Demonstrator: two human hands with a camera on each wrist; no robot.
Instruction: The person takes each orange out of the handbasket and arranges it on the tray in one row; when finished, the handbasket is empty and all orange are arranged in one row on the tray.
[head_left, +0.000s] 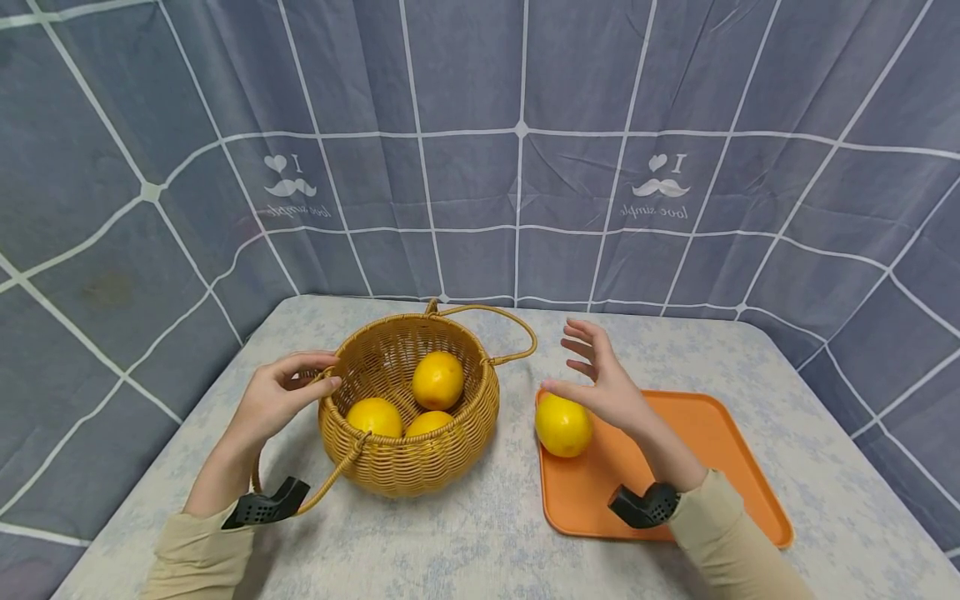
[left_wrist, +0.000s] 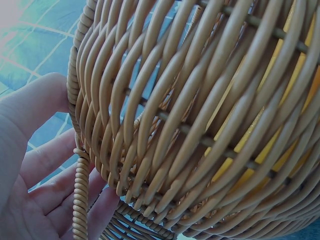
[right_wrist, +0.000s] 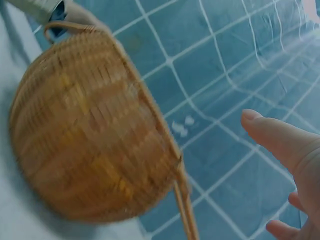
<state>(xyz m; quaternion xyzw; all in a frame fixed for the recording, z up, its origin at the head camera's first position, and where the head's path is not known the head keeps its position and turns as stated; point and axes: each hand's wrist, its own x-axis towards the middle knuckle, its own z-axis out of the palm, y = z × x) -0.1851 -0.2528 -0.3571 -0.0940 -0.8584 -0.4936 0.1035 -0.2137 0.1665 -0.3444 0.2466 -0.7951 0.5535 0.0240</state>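
Note:
A woven wicker basket stands left of centre with its top open. Inside lie three round yellow fruits, one fruit sitting higher than the others. My left hand holds the basket's left rim; in the left wrist view its thumb touches the rim and the other fingers reach behind the handle. Another yellow fruit rests at the left edge of an orange tray. Above that fruit my right hand hovers, fingers spread and holding nothing. Whether its thumb touches the fruit is unclear.
The basket's far handle sticks out to the right, toward the right hand. A pale patterned cloth covers the table. Blue-grey curtains with white grid lines surround it at the back and sides.

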